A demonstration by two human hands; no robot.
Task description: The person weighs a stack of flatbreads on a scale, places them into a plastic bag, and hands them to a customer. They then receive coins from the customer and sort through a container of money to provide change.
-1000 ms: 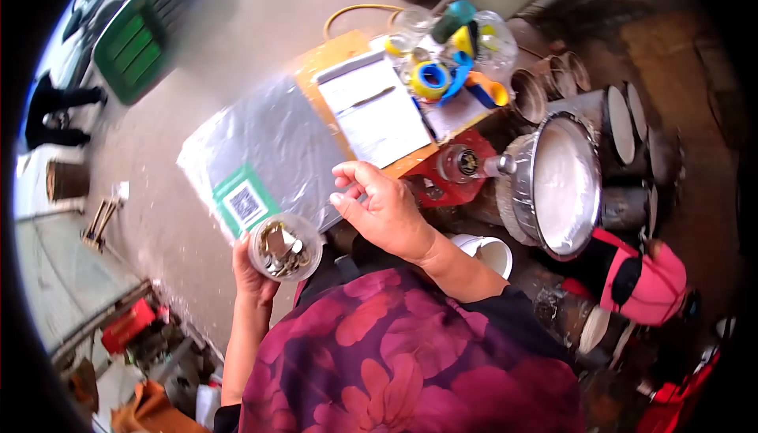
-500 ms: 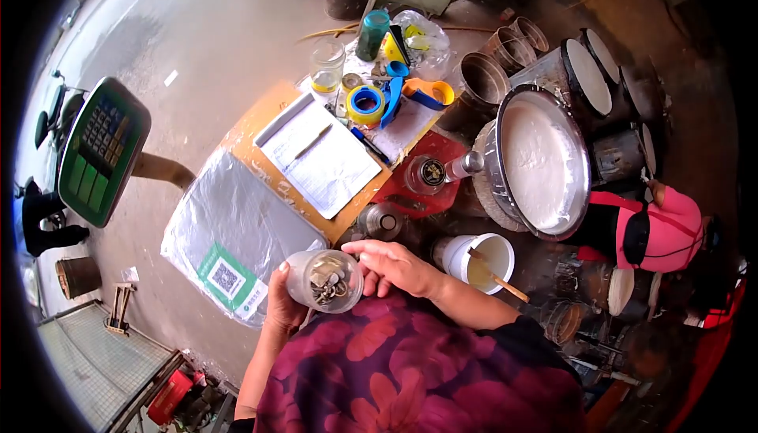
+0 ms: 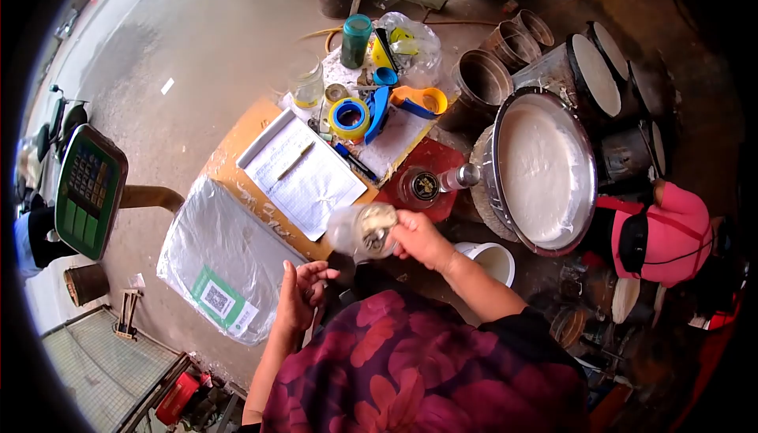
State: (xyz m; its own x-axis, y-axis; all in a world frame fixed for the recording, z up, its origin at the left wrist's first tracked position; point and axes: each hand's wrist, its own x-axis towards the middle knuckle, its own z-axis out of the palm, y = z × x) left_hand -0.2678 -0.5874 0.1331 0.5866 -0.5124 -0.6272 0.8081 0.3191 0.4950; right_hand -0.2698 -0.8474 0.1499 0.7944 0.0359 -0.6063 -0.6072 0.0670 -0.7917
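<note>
A clear plastic jar (image 3: 347, 229) is in the grip of my right hand (image 3: 422, 239), fingers wrapped around its right side. Small pale and metallic pieces show inside it, blurred by motion, so I cannot make out their kind. My left hand (image 3: 300, 295) is apart from the jar, lower and to its left, fingers spread and nothing in it. Just beyond the jar lies an open notebook (image 3: 312, 184) with a pen (image 3: 295, 162) across its page. To the left is a plastic-wrapped flat surface (image 3: 229, 232) bearing a QR code card (image 3: 219, 299).
A large basin of white paste (image 3: 545, 168) stands to the right, with a white bucket (image 3: 489, 263) below it. Tape rolls (image 3: 348, 119), a tape dispenser (image 3: 422, 101) and jars crowd the table's far end. A scale display (image 3: 91, 188) rises at left; a person in pink (image 3: 671, 232) is at right.
My left hand has let go of the jar and opened. My right hand has taken hold of it and moved it up and to the right, away from my body.
</note>
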